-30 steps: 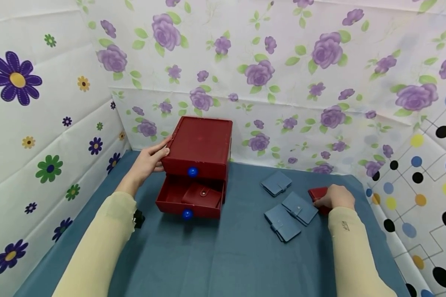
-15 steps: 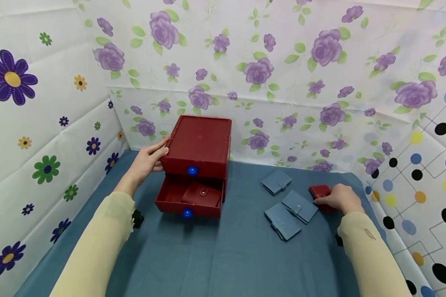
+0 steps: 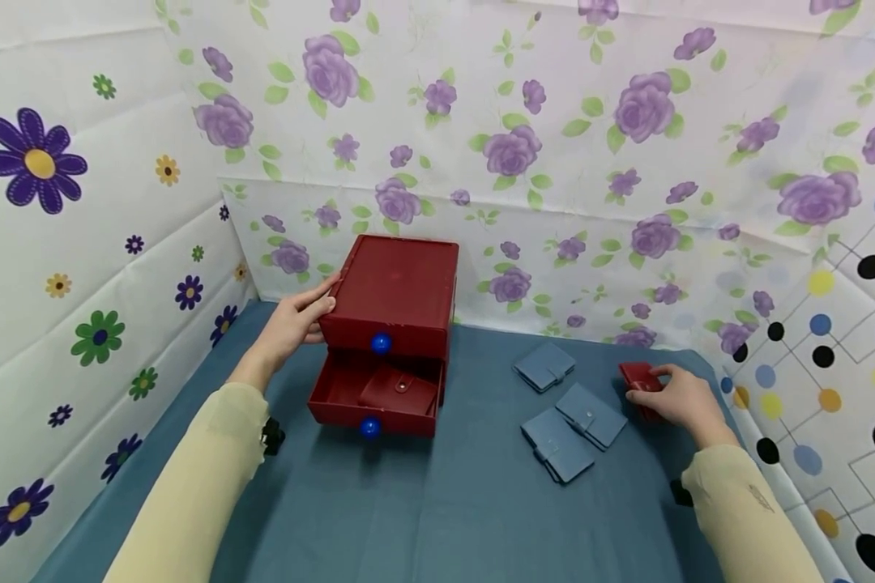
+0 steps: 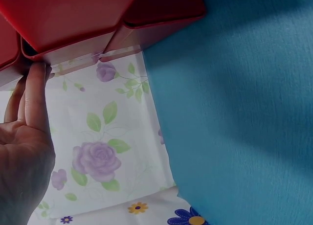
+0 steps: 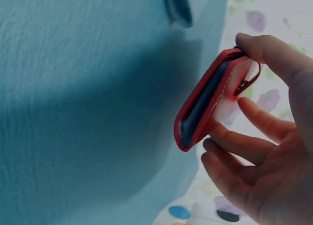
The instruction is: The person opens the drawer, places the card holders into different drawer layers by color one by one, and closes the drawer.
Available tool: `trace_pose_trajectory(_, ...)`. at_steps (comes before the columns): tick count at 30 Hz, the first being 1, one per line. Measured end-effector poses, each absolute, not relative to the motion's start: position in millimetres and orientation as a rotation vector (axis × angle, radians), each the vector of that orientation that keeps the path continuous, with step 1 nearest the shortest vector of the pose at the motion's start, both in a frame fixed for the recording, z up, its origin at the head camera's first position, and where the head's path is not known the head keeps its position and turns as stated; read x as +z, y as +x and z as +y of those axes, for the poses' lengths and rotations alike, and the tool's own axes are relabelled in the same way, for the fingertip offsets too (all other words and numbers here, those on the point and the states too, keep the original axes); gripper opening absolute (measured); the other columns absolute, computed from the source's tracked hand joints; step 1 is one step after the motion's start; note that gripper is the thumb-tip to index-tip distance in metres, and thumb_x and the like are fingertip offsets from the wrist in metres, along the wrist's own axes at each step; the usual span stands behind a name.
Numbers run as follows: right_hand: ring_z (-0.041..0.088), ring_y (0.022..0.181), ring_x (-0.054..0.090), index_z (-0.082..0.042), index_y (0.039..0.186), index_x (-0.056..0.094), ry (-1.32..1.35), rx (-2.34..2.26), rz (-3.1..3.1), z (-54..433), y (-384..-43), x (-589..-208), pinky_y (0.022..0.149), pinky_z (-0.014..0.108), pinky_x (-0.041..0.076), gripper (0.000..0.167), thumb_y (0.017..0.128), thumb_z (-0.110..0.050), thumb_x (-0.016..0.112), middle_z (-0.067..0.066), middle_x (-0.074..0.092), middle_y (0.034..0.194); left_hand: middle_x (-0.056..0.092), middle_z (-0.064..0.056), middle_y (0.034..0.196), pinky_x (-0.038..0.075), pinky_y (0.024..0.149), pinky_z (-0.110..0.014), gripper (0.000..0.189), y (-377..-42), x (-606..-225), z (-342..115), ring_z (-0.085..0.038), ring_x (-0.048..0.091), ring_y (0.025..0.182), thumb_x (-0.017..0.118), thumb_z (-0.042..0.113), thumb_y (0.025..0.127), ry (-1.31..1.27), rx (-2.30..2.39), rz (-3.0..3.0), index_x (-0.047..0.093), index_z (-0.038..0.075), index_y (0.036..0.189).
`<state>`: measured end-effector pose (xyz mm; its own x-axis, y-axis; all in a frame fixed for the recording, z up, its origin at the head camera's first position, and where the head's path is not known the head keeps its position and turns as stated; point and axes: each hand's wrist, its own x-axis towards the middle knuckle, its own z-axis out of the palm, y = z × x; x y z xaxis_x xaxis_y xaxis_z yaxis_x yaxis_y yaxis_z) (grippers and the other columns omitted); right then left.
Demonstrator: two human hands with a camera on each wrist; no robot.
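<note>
A red two-drawer cabinet (image 3: 397,279) with blue knobs stands at the back left of the table. Its lower drawer (image 3: 335,414) is pulled out, and a red wallet (image 3: 401,390) lies inside. My left hand (image 3: 284,328) rests against the cabinet's left side, fingers straight in the left wrist view. At the right, my right hand (image 3: 689,397) pinches a second red wallet (image 3: 637,376) between thumb and fingers. The right wrist view shows this wallet tilted, apart from the blue cloth, with its snap strap standing loose.
Three blue wallets lie between the cabinet and my right hand: one at the back (image 3: 544,367), one in the middle (image 3: 591,415) and one in front (image 3: 558,445). The middle and front ones touch or overlap. Patterned sheets (image 3: 510,243) wall in the blue-covered table.
My right hand has shifted slightly right and turned, and the red wallet in it has tilted up from the cloth. My left hand keeps its place on the cabinet.
</note>
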<state>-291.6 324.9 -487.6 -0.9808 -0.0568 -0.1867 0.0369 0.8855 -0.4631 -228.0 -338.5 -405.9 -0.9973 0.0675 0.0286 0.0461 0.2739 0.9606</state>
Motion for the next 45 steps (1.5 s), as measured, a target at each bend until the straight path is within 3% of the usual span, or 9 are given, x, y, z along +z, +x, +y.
trace_pose_trajectory(6, 0.048, 0.11, 0.063, 0.005, 0.147, 0.049, -0.061, -0.816, 2.934, 310, -278, -480, 0.078, 0.053, 0.058, 0.093, 0.092, -0.065, 0.076, 0.039, 0.053, 0.142, 0.042, -0.012, 0.167, 0.06, 0.092, -0.042, 0.061, -229, -406, -338, -0.045, 0.066, 0.126, 0.058, 0.051, 0.11, 0.114, 1.884, 2.49, 0.037, 0.04, 0.167)
trace_pose_trajectory(14, 0.042, 0.104, 0.064, -0.005, 0.137, 0.062, -0.436, -0.66, 3.114, 265, -252, -464, 0.077, 0.058, 0.057, 0.065, 0.087, -0.039, 0.088, 0.029, 0.066, 0.125, 0.041, -0.013, 0.168, 0.06, 0.092, -0.046, 0.061, -228, -407, -340, -0.045, 0.067, 0.125, 0.057, 0.05, 0.11, 0.107, 1.88, 2.485, 0.036, 0.04, 0.167)
trace_pose_trajectory(19, 0.044, 0.112, 0.06, -0.006, 0.129, 0.068, -0.618, -0.673, 3.184, 236, -240, -446, 0.08, 0.063, 0.057, 0.055, 0.085, -0.029, 0.092, 0.027, 0.064, 0.13, 0.042, -0.013, 0.167, 0.061, 0.091, -0.045, 0.061, -230, -406, -339, -0.045, 0.067, 0.124, 0.058, 0.05, 0.11, 0.105, 1.889, 2.493, 0.038, 0.04, 0.167)
trace_pose_trajectory(26, 0.035, 0.108, 0.063, -0.012, 0.118, 0.071, -0.863, -0.755, 3.159, 201, -229, -428, 0.076, 0.053, 0.06, 0.046, 0.081, -0.028, 0.095, 0.016, 0.068, 0.124, 0.041, -0.013, 0.168, 0.061, 0.09, -0.044, 0.061, -230, -407, -339, -0.045, 0.068, 0.124, 0.057, 0.049, 0.11, 0.108, 1.893, 2.494, 0.037, 0.04, 0.167)
trace_pose_trajectory(36, 0.025, 0.108, 0.065, -0.021, 0.112, 0.07, -1.121, -0.908, 3.061, 139, -213, -413, 0.076, 0.044, 0.061, 0.042, 0.08, -0.031, 0.095, 0.008, 0.066, 0.132, 0.041, -0.015, 0.167, 0.062, 0.089, -0.04, 0.061, -226, -409, -343, -0.038, 0.071, 0.12, 0.056, 0.048, 0.111, 0.116, 1.907, 2.48, 0.035, 0.039, 0.168)
trace_pose_trajectory(40, 0.024, 0.118, 0.063, -0.023, 0.111, 0.07, -1.21, -1.0, 3.013, 110, -208, -416, 0.077, 0.042, 0.061, 0.04, 0.081, -0.031, 0.095, 0.006, 0.065, 0.136, 0.043, -0.016, 0.166, 0.062, 0.087, -0.037, 0.061, -225, -409, -344, -0.03, 0.074, 0.115, 0.056, 0.048, 0.111, 0.104, 1.918, 2.482, 0.036, 0.038, 0.168)
trace_pose_trajectory(45, 0.026, 0.134, 0.058, -0.023, 0.11, 0.071, -1.286, -1.123, 2.951, 82, -200, -418, 0.083, 0.046, 0.062, 0.04, 0.08, -0.029, 0.096, 0.006, 0.066, 0.138, 0.041, -0.015, 0.167, 0.062, 0.088, -0.037, 0.061, -228, -410, -341, -0.031, 0.074, 0.116, 0.057, 0.049, 0.111, 0.127, 1.925, 2.461, 0.036, 0.039, 0.168)
